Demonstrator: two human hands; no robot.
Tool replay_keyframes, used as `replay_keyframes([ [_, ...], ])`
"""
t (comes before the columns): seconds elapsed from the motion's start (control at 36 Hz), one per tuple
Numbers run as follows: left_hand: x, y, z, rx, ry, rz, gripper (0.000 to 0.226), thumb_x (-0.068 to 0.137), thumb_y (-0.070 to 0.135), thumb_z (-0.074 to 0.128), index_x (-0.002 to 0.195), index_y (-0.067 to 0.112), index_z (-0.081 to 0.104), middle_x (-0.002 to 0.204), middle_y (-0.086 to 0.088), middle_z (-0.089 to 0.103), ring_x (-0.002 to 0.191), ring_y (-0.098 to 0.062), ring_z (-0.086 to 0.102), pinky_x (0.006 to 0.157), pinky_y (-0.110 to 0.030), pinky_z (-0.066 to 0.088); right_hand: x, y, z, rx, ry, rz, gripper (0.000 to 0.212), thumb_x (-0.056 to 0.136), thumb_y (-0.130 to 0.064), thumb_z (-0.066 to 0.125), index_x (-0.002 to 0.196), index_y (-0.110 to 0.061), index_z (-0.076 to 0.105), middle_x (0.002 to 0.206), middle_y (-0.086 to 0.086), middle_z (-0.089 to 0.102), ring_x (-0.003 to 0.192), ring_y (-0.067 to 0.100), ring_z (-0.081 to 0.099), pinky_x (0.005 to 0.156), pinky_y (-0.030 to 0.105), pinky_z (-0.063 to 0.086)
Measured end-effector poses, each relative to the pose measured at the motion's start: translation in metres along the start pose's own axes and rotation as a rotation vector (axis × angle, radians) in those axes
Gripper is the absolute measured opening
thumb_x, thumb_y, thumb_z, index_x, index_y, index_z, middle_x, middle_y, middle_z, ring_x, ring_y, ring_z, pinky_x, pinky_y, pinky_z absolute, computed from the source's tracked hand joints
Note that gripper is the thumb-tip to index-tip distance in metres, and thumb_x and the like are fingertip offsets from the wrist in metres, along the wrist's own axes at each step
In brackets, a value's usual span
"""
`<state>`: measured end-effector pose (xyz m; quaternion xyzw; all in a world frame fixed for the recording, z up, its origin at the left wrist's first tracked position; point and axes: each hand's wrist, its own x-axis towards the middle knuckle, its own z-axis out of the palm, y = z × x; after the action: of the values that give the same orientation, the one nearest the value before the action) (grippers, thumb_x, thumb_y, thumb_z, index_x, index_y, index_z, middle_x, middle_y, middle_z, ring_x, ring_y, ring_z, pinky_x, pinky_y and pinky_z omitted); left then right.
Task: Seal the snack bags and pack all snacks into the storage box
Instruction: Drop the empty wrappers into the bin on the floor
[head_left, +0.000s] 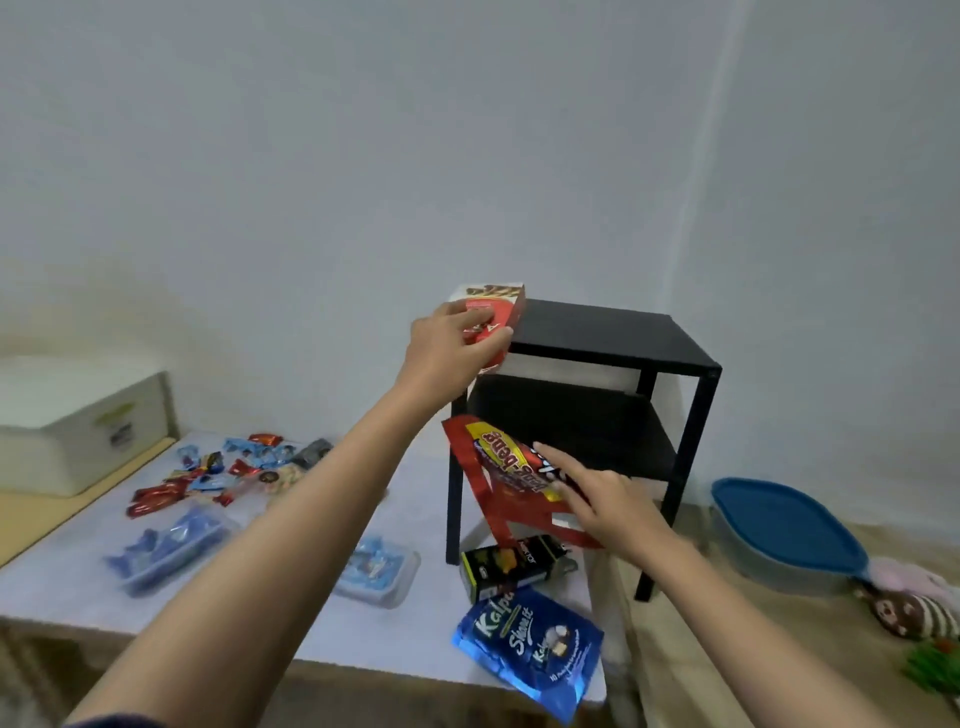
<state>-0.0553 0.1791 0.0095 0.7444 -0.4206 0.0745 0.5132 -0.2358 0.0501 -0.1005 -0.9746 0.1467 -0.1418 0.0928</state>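
Left hand (452, 348) closed round a red snack box (501, 312), thumb across its printed face. Box upright, slightly tilted, at the near-left corner of the black side table (613, 332); contact with the tabletop not discernible.

Right hand (608, 499) grasping a red snack bag (498, 467) by its right edge, index finger laid straight across the front, other fingers curled at the lower edge. Bag raised and tilted, in front of the side table's lower shelf and above a black snack box (511, 566).

Black snack box lying on the white table (374, 639), just beside the side table's front-left leg. Blue snack pouch (530, 649) flat at the white table's near-right corner, one corner overhanging the edge.

Two clear trays of blue-wrapped snacks on the same table: left tray (171, 545) to the left of the left forearm, right tray (376, 569) between the forearms. Loose wrapped sweets (228, 467), red and blue, scattered over the far-left part of the table.

Blue-lidded tub (779, 525), lid on, right of the side table, well apart from both hands. White lidded box (83, 431) at far left, beyond the table. Striped soft toy (909, 608) near the tub.
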Motion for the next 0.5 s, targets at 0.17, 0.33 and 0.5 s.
replay_keyframes([
  [0.17,-0.077,-0.034,-0.084,0.141,0.097,-0.152,0.059,0.075,0.060,0.055,0.121,0.023,0.061,0.136,-0.003,0.049,0.124,-0.026,0.045,0.103,-0.049,0.043,-0.008,-0.066,0.026,0.066,-0.093,-0.161,0.047,0.099,-0.044,0.033,0.143,-0.049,0.018,0.115,0.000,0.066,0.092,0.014,0.065,0.075,0.028,0.054],
  [0.33,-0.167,-0.074,-0.194,0.324,0.264,-0.352,0.058,0.074,0.059,0.055,0.119,0.022,0.063,0.135,-0.003,0.052,0.121,-0.026,0.048,0.104,-0.046,0.040,0.011,-0.160,0.060,0.188,-0.166,-0.320,0.046,0.098,-0.043,0.037,0.135,-0.062,0.016,0.103,0.005,0.070,0.088,0.022,0.063,0.075,0.037,0.049],
  [0.5,-0.269,-0.103,-0.299,0.384,0.455,-0.559,0.070,0.066,0.068,0.051,0.118,0.023,0.064,0.133,0.000,0.052,0.121,-0.025,0.049,0.106,-0.045,0.039,0.035,-0.281,0.107,0.316,-0.241,-0.478,0.042,0.098,-0.038,0.041,0.138,-0.050,0.033,0.124,0.004,0.064,0.101,0.019,0.059,0.072,0.031,0.047],
])
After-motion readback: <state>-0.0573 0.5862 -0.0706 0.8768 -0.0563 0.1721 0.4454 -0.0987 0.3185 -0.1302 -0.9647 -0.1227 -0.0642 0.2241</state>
